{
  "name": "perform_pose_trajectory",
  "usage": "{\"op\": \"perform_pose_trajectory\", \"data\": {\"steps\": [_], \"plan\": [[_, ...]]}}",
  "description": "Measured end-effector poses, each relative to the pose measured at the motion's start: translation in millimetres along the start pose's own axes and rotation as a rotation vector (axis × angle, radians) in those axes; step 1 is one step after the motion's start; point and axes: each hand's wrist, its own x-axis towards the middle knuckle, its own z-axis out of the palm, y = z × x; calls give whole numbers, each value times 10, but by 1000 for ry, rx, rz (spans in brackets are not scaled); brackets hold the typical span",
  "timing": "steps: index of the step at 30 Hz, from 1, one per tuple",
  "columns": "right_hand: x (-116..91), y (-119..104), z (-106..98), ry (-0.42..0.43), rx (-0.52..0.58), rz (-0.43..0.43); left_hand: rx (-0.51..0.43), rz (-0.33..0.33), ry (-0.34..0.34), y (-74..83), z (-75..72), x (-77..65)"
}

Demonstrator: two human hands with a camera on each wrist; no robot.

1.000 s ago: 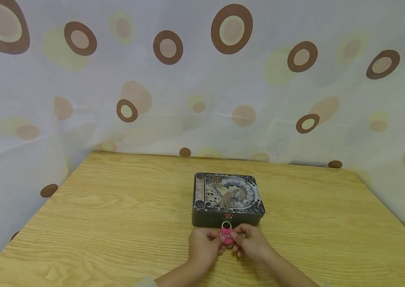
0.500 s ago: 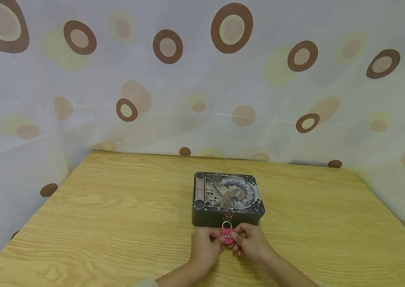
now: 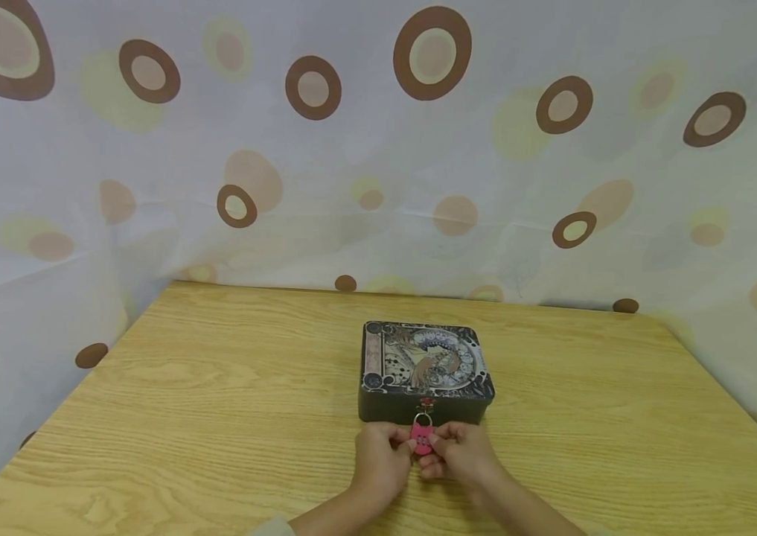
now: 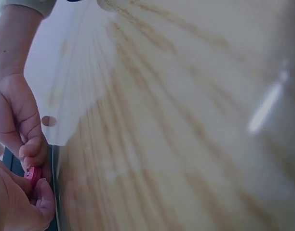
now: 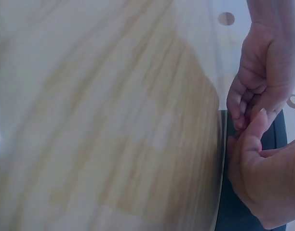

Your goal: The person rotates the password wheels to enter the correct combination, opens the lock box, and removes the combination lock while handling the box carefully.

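Observation:
A pink combination padlock (image 3: 422, 439) with several number dials hangs by its metal shackle from the red-topped clasp (image 3: 426, 404) on the front of a dark box (image 3: 428, 361) with an ornate printed lid. The lid is down. From the left side my left hand (image 3: 380, 458) pinches the padlock between thumb and finger. My right hand (image 3: 468, 454) pinches its right side, thumb on the front by the dials. In the left wrist view only a pink edge of the padlock (image 4: 33, 174) shows between the fingers. The right wrist view has it mostly hidden behind the hands.
The box stands on a wood-grain table (image 3: 217, 402), a little right of centre. A white curtain (image 3: 365, 149) with brown and yellow circles hangs behind the table and along its sides.
The padlock has turned slightly and shifted a little left. The right hand's fingers have moved left with it, its lower fingers now showing below the padlock. The box has not moved.

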Motion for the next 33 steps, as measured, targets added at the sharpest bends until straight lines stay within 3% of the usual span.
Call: {"op": "perform_pose_trajectory", "data": {"steps": [4, 10, 20, 33], "plan": [[6, -18, 42, 67, 23, 19, 10, 12, -7, -2, -13, 2], [16, -63, 42, 142, -57, 34, 23, 36, 2, -7, -20, 4], [9, -80, 50, 67, 16, 41, 60, 76, -23, -14, -29, 13], [47, -56, 108, 122, 57, 18, 145, 144, -15, -16, -30, 35]]}}
